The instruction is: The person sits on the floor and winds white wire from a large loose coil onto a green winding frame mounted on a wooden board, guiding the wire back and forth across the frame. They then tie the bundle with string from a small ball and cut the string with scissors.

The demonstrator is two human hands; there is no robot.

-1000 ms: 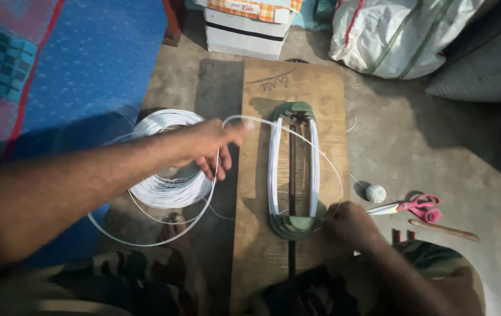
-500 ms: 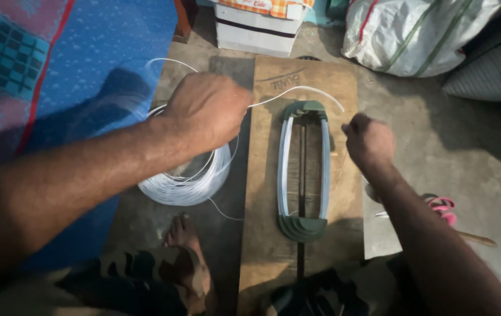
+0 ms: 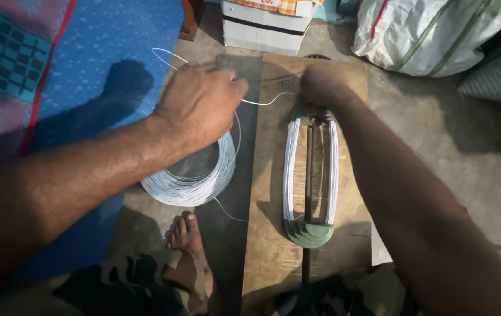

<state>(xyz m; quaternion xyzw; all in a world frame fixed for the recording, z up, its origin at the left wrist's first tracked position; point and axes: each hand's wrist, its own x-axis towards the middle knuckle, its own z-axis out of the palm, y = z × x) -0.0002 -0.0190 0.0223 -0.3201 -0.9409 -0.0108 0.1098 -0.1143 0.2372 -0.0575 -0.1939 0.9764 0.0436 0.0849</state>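
Observation:
My left hand (image 3: 200,102) is closed around a thin white wire (image 3: 262,102) above a loose coil of the same wire (image 3: 189,184) lying on the floor. The strand runs right to my right hand (image 3: 323,85), which grips it at the far end of a long green winding form (image 3: 309,231). Several turns of white wire lie along both sides of that form, which is fixed on a wooden board (image 3: 274,257). My right forearm covers the board's right side.
A blue patterned cloth (image 3: 86,47) lies at left. A white box (image 3: 265,26) and a white sack (image 3: 426,35) stand at the far edge. My bare foot (image 3: 189,240) rests near the coil. Bare concrete floor (image 3: 467,152) spreads to the right.
My right hand has travelled from the near end of the form up to its far end, drawing the wire along. My left hand moved forward over the coil.

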